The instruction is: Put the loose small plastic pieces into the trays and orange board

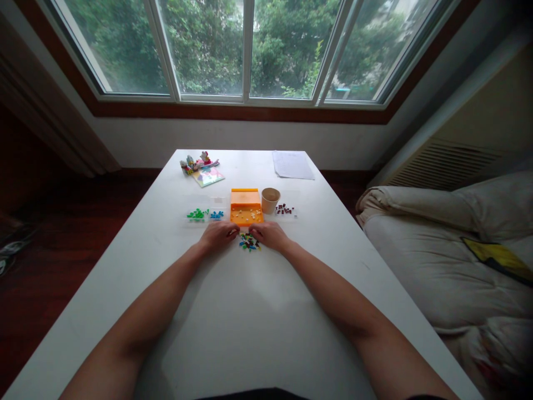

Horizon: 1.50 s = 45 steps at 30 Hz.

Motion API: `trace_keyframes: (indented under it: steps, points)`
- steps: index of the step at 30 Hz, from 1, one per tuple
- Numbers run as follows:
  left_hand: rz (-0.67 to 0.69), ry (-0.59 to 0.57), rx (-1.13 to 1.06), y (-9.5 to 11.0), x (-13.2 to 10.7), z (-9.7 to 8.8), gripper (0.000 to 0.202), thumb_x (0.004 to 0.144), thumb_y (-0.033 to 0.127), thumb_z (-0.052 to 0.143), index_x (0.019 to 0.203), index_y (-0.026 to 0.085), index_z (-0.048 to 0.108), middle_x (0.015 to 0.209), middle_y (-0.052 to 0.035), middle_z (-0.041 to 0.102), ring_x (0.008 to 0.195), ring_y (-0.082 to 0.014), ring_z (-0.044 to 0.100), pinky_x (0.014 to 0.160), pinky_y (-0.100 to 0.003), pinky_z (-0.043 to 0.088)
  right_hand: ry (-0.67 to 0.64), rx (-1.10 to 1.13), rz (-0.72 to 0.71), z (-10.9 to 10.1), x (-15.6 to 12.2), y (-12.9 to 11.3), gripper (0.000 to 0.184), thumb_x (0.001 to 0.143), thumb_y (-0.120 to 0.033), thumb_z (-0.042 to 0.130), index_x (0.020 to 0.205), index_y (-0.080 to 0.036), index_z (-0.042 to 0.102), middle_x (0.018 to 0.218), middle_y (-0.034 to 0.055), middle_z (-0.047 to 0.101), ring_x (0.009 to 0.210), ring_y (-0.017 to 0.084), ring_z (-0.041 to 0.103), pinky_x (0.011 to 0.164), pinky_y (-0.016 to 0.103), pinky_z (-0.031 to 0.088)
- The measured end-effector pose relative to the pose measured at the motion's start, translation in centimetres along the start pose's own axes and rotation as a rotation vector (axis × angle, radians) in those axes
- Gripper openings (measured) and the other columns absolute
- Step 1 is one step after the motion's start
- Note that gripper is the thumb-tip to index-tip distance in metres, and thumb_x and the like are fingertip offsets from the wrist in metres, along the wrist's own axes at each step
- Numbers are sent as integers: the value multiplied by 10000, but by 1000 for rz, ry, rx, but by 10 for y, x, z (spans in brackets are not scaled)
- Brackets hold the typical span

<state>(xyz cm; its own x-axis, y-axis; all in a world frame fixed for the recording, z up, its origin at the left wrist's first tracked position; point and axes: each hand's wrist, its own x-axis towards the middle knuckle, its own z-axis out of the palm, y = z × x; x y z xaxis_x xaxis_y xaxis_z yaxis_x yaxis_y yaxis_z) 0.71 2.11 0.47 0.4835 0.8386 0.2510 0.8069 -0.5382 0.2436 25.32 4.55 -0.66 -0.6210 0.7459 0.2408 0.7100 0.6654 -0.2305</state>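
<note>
We have the mixed pieces [250, 243] heaped just below frame centre, the orange box [246, 213] above them, green pieces [197, 214] left and the paper cup [270, 200] right. Our left hand [220, 234] and right hand [268, 234] flank the heap, curled inward; whether either grips anything, we cannot tell.

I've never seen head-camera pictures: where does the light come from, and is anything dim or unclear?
Head view: daylight enters through the window, leaving soft shadows on the white table; same view, the upper right corner is dark and the piled pieces are too small for detail.
</note>
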Motion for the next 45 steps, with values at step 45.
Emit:
trace_keyframes:
  steps: [45]
  points:
    - [41,-12,-85,4,-1,5,270,909,284,548,1087,301,751,899,-22,760,751,-161,656,686,-241,410,-8,59,1,2,1,-10,288,985,-371,499,1164,-300,713,1009,23,768,849,165,694,727,226,430]
